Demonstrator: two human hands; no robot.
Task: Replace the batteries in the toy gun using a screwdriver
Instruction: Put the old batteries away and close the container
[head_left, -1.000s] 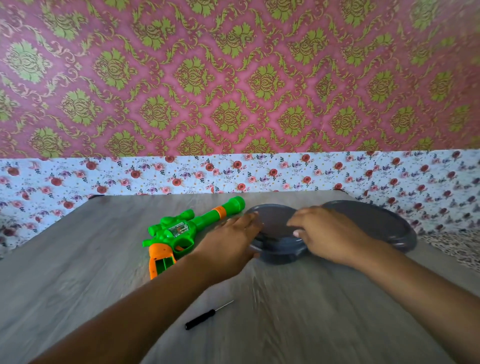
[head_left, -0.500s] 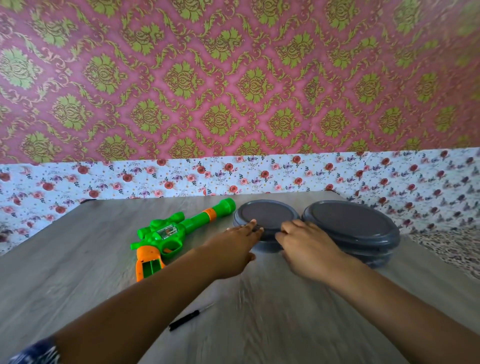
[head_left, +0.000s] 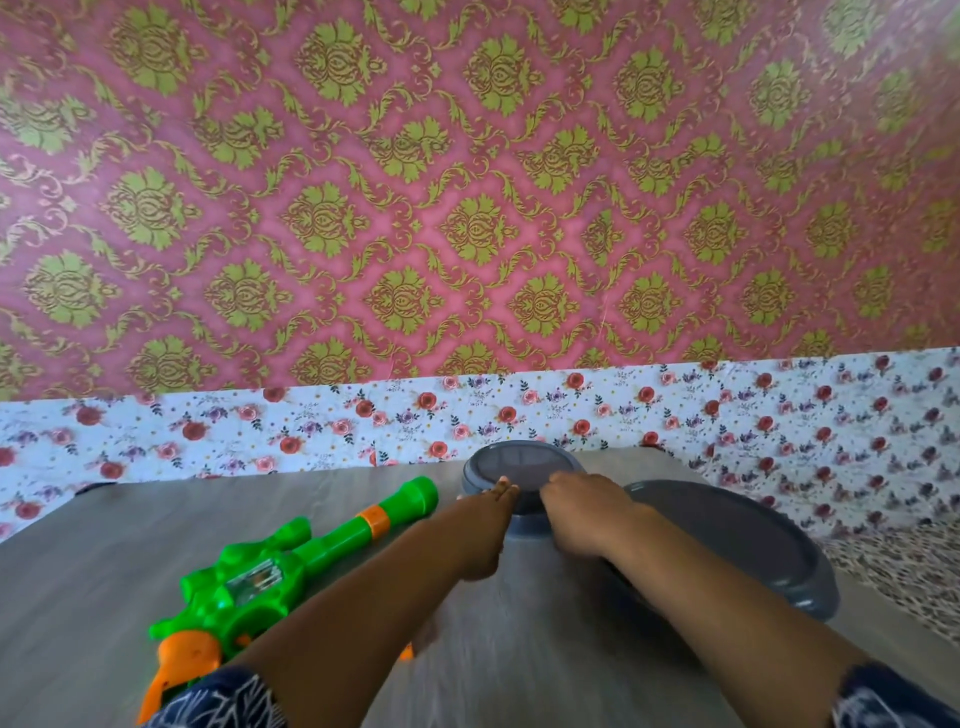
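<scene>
The green and orange toy gun (head_left: 291, 566) lies on the wooden table (head_left: 104, 571) at the left, its barrel pointing to the far right. My left forearm crosses over its grip end. A small round grey container (head_left: 519, 460) with its lid on stands near the table's far edge. My left hand (head_left: 483, 525) touches its near rim with straight fingers. My right hand (head_left: 582, 514) has its fingers curled over the near rim of the same container. The screwdriver is not visible.
A larger round grey container (head_left: 737, 540) sits to the right of the small one, partly under my right forearm. A floral cloth (head_left: 311, 431) lines the wall behind the table. Patterned fabric (head_left: 893, 566) lies past the table's right edge.
Both hands have slid the small grey container away from me toward the table's far edge. The screwdriver, seen earlier on the table near me, is now out of sight.
</scene>
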